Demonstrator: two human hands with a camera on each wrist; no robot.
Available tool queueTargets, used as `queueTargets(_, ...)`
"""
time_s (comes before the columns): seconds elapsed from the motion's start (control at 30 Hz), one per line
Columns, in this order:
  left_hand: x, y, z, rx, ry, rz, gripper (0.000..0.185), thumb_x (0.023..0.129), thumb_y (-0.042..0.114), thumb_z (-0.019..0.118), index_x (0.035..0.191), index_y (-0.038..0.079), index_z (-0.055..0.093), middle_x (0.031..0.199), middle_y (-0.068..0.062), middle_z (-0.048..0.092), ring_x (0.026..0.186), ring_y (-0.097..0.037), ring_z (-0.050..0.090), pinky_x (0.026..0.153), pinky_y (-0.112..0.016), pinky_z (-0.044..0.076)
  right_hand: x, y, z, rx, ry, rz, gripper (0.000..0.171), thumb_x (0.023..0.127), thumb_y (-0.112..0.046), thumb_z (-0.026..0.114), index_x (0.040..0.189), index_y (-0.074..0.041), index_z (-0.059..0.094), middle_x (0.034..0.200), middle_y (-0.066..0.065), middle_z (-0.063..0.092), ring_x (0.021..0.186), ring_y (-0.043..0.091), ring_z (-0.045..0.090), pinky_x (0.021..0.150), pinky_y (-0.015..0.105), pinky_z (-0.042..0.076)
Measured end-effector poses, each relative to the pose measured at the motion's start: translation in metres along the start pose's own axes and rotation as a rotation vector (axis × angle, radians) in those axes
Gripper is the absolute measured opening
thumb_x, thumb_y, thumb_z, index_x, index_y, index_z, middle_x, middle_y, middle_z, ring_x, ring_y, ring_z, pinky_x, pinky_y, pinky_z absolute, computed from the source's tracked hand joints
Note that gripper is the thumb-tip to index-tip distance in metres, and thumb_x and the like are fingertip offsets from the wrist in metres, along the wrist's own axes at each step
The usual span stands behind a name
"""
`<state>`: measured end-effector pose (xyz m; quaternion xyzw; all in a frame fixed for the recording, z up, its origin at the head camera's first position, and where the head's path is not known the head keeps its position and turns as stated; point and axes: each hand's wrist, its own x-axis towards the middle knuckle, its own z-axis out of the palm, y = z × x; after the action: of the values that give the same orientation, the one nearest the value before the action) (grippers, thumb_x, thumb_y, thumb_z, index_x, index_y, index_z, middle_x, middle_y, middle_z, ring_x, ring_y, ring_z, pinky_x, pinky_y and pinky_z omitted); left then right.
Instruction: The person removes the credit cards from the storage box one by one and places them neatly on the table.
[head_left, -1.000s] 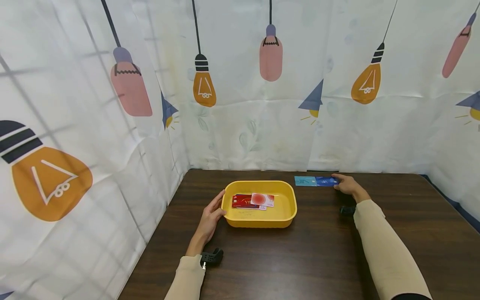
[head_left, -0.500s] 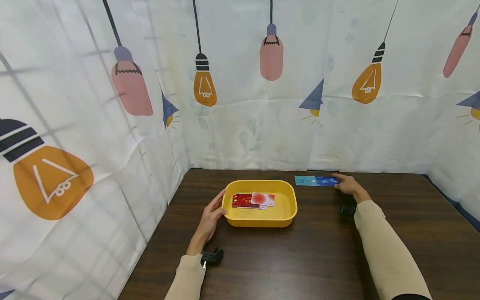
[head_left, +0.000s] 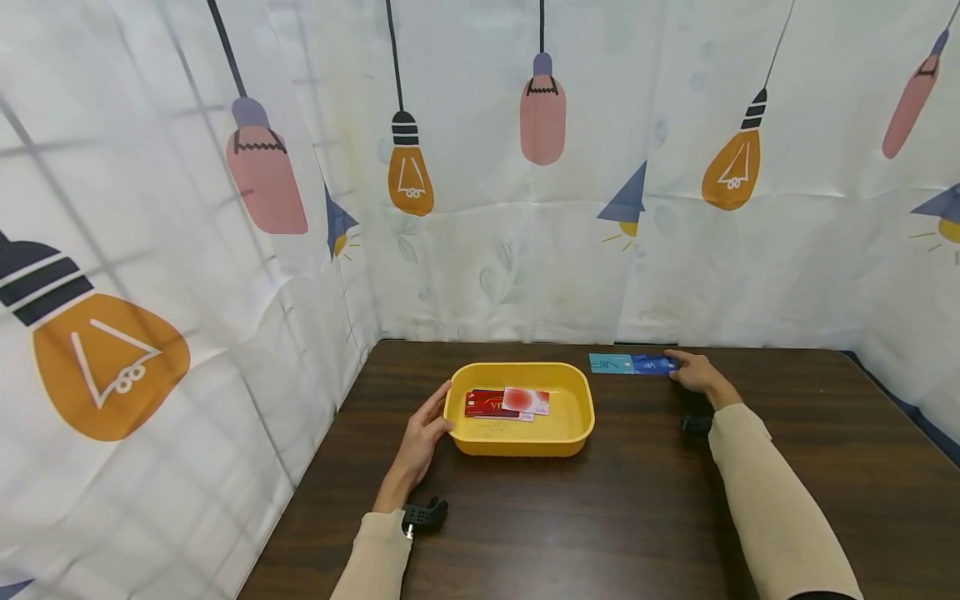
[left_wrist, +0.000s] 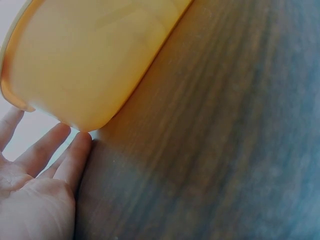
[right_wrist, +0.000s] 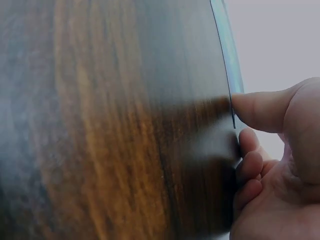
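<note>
Two hands on a dark wooden table (head_left: 637, 500), both sleeves beige.

Left hand (head_left: 422, 437): fingers straight, resting flat against the left outer wall of the yellow tub (head_left: 570, 433). Nothing is clasped; contact is by fingertips only. Left wrist view confirms it: fingers (left_wrist: 75, 155) extended, tips meeting the tub's rounded lower corner (left_wrist: 85, 70) where it sits on the table (left_wrist: 225, 150).

Tub stands near the middle of the table, somewhat toward the far edge and the left side. Inside it: a red card (head_left: 486, 403) and a white card with a red disc (head_left: 527, 400), overlapping, lying flat on the tub floor toward its left half.

Right hand (head_left: 696, 372): near the far edge of the table, right of the tub and well apart from it. It is pinching the right end of a blue card (head_left: 649, 363). Right wrist view shows the thumb (right_wrist: 260, 107) on top at the card's end (right_wrist: 231, 75) and the other fingers curled just below; card appears to lie flat or nearly flat on the table (right_wrist: 125, 125), cannot tell whether it is lifted. A lighter teal card (head_left: 611, 362) lies just beside the blue one on its left, edges touching or overlapping; which, cannot tell.

Backdrop: white curtain (head_left: 487, 208) printed with light bulbs on three sides.
</note>
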<state>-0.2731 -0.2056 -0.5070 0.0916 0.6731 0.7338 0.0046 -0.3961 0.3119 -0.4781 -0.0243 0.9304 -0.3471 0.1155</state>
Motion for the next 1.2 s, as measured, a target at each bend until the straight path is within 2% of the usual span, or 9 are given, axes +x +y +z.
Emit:
queueTargets(0.17,0.000,-0.001,0.000,0.010,-0.009,0.034,0.069,0.095,-0.005,0.048,0.160,0.012,0.035,0.160,-0.026,0.037,0.140,-0.042,0.043,0.099,-0.022,0.052,-0.006,0.003,0.000,0.057,0.006,-0.032,0.062,0.104,-0.008,0.043,0.161,0.001,0.021,0.136,0.044,0.042,0.114,0.049,0.048,0.097,0.057,0.043)
queueTargets(0.2,0.000,-0.001,0.000,0.013,-0.007,0.039,0.069,0.095,-0.004,0.048,0.160,0.011,0.035,0.160,-0.026,0.037,0.140,-0.042,0.044,0.099,-0.022,0.052,-0.007,0.004,0.000,0.081,0.013,-0.040,0.062,0.104,-0.008,0.042,0.162,0.001,0.019,0.142,0.045,0.038,0.120,0.052,0.046,0.100,0.061,0.042)
queueTargets(0.37,0.000,0.001,0.000,0.007,0.008,0.041,0.068,0.095,-0.004,0.048,0.159,0.013,0.038,0.160,-0.023,0.040,0.140,-0.042,0.044,0.100,-0.023,0.052,-0.014,0.006,0.006,0.240,0.107,-0.053,0.061,0.107,-0.011,0.040,0.163,-0.004,0.018,0.140,0.038,0.041,0.131,0.054,0.041,0.108,0.069,0.035)
queueTargets(0.47,-0.001,0.001,0.001,0.001,-0.001,0.025,0.067,0.095,-0.004,0.048,0.159,0.014,0.038,0.160,-0.021,0.041,0.141,-0.042,0.044,0.102,-0.025,0.052,-0.020,0.008,0.011,0.321,0.204,-0.029,0.058,0.108,-0.016,0.041,0.162,-0.004,0.024,0.137,0.033,0.042,0.127,0.050,0.042,0.104,0.065,0.038)
queueTargets(0.57,-0.002,0.001,0.002,0.007,-0.004,0.008,0.067,0.096,-0.004,0.048,0.159,0.016,0.038,0.159,-0.020,0.042,0.141,-0.041,0.044,0.103,-0.025,0.051,-0.027,0.004,0.017,0.371,0.319,-0.002,0.054,0.107,-0.020,0.045,0.158,-0.001,0.035,0.132,0.029,0.046,0.120,0.044,0.046,0.094,0.054,0.043)
queueTargets(0.67,-0.003,0.002,0.001,0.004,0.001,0.005,0.068,0.096,-0.004,0.049,0.159,0.017,0.039,0.159,-0.019,0.043,0.141,-0.041,0.045,0.101,-0.024,0.052,-0.035,-0.013,0.023,0.403,0.410,0.001,0.051,0.106,-0.021,0.048,0.151,0.002,0.043,0.124,0.022,0.051,0.114,0.038,0.051,0.087,0.043,0.045)
queueTargets(0.77,-0.003,0.002,0.001,0.009,0.005,0.005,0.068,0.096,-0.004,0.049,0.159,0.018,0.039,0.158,-0.019,0.044,0.141,-0.040,0.045,0.101,-0.024,0.052,-0.042,-0.039,0.028,0.372,0.437,-0.053,0.046,0.106,-0.022,0.050,0.145,0.002,0.050,0.113,0.014,0.054,0.102,0.030,0.053,0.079,0.034,0.045)
queueTargets(1.0,-0.001,0.001,0.000,0.015,0.008,0.013,0.068,0.095,-0.004,0.049,0.159,0.016,0.038,0.159,-0.020,0.043,0.141,-0.040,0.045,0.104,-0.027,0.051,-0.054,-0.104,0.048,0.268,0.325,-0.311,0.035,0.104,-0.020,0.056,0.134,-0.003,0.057,0.110,0.013,0.057,0.093,0.026,0.054,0.073,0.029,0.048)
queueTargets(1.2,-0.002,0.002,0.001,0.010,0.013,0.009,0.067,0.095,-0.004,0.049,0.158,0.017,0.040,0.156,-0.019,0.046,0.139,-0.039,0.047,0.103,-0.027,0.052,-0.059,-0.146,0.079,0.273,0.183,-0.405,0.033,0.101,-0.018,0.063,0.132,-0.008,0.060,0.115,0.014,0.062,0.096,0.026,0.060,0.078,0.031,0.053)
